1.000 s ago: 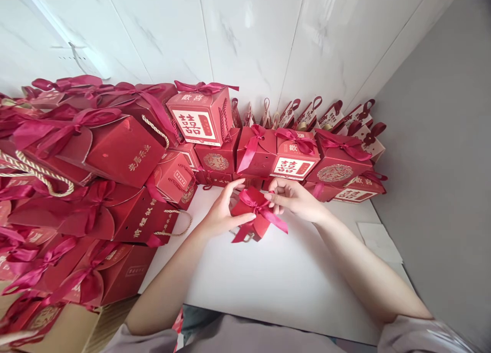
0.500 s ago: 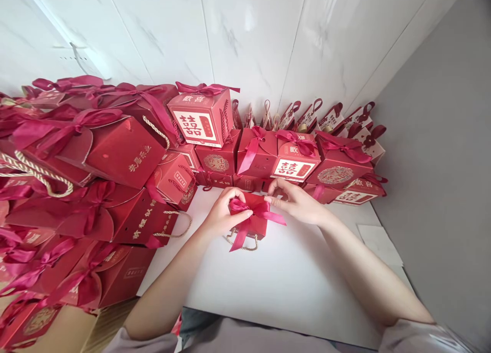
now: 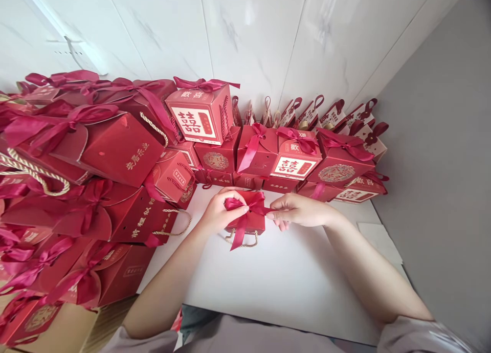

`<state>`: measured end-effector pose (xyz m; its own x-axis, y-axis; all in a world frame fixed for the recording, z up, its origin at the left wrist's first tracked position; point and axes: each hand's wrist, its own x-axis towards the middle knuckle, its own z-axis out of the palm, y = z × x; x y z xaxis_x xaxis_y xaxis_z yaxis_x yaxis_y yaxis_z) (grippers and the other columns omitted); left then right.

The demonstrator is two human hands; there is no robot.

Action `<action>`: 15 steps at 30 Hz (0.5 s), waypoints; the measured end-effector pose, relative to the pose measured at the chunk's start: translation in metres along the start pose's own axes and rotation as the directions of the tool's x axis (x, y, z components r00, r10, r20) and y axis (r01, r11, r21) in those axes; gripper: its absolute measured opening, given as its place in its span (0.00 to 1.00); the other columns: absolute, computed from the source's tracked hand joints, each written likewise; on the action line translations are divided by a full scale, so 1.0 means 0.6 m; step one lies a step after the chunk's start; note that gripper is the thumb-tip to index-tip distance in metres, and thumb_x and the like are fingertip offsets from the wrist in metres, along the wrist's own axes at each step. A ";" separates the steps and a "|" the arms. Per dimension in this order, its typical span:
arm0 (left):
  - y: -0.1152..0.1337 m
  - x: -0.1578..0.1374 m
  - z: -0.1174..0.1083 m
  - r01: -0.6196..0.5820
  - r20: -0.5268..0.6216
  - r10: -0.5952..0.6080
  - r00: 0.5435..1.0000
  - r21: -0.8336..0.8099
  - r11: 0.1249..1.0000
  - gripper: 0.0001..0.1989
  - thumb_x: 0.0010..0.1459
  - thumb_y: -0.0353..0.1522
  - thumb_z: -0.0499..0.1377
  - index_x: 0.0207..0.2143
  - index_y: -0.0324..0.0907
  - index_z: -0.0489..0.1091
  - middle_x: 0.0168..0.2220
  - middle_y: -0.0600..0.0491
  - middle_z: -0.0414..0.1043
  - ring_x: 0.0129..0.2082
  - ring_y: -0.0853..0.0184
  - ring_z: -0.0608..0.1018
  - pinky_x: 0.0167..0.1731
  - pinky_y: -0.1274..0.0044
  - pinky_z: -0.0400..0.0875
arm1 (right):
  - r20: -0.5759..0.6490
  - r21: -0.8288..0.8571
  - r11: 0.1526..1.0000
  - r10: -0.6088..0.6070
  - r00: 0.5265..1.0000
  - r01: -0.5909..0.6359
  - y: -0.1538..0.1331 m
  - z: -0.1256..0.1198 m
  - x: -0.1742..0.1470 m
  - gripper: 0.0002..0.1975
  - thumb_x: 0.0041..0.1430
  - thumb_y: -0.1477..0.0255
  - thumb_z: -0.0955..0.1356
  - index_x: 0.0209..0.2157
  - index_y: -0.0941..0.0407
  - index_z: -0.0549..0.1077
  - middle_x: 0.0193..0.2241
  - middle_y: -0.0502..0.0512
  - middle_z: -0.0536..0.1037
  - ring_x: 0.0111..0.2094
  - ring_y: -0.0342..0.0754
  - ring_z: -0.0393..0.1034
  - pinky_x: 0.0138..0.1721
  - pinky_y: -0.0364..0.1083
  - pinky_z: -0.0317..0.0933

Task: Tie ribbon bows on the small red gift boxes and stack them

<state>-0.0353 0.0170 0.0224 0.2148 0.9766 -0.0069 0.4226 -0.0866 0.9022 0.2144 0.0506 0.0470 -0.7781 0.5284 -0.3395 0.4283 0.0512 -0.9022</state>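
A small red gift box with a twisted cream cord handle rests on the white table between my hands. A magenta satin ribbon is tied in a bow on its top, one tail hanging down the front. My left hand pinches the bow's left loop, its thumb lying near the knot. On the other side, my right hand is closed with thumb and fingertips on the ribbon end at the right. The back of the box is partly hidden by my fingers.
Stacked red gift boxes with bows rise on the left. More boxes line the back against the marbled wall, with small looped packets behind them. White paper sheets lie at the right, near a grey wall.
My right hand has moved down and a little right, and its fingers have closed on the right ribbon end. My left hand keeps its pinch on the bow, shifted slightly left.
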 end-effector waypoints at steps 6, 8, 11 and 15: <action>-0.001 0.000 0.003 -0.046 -0.042 0.047 0.998 0.025 0.999 0.04 0.55 0.35 0.62 0.30 0.44 0.73 0.47 0.50 0.72 0.54 0.57 0.72 0.56 0.64 0.64 | 0.294 0.204 0.966 0.092 0.951 -0.157 -0.022 0.049 0.007 0.26 0.60 0.49 0.64 0.31 0.58 0.76 0.23 0.54 0.79 0.20 0.43 0.73 0.22 0.40 0.64; 0.001 0.000 0.003 -0.048 -0.035 0.050 0.998 0.039 0.998 0.04 0.55 0.35 0.62 0.30 0.43 0.73 0.46 0.49 0.72 0.53 0.57 0.73 0.55 0.65 0.65 | 0.247 0.241 0.952 0.125 0.961 -0.186 -0.029 0.072 0.007 0.25 0.60 0.49 0.64 0.30 0.58 0.76 0.24 0.54 0.79 0.20 0.44 0.74 0.23 0.41 0.66; 0.002 0.000 0.004 -0.043 -0.049 0.045 0.998 0.058 0.997 0.05 0.55 0.35 0.62 0.30 0.43 0.73 0.45 0.50 0.72 0.51 0.57 0.73 0.53 0.67 0.65 | 0.051 0.227 0.965 0.126 0.991 -0.134 -0.034 0.105 0.004 0.24 0.63 0.52 0.62 0.30 0.58 0.75 0.24 0.55 0.79 0.21 0.44 0.75 0.24 0.42 0.67; -0.002 0.000 0.006 -0.039 -0.060 0.042 0.997 0.038 0.999 0.05 0.55 0.35 0.62 0.31 0.43 0.73 0.44 0.50 0.71 0.50 0.58 0.73 0.53 0.68 0.64 | 0.009 0.194 0.974 0.119 0.993 -0.119 -0.032 0.128 0.007 0.21 0.66 0.57 0.60 0.32 0.58 0.74 0.25 0.55 0.79 0.21 0.44 0.75 0.24 0.42 0.66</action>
<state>-0.0325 0.0165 0.0200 0.1791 0.9822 0.0564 0.4470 -0.1323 0.8847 0.1676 -0.0131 0.0423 -0.7254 0.5234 -0.4470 0.4206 -0.1771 -0.8898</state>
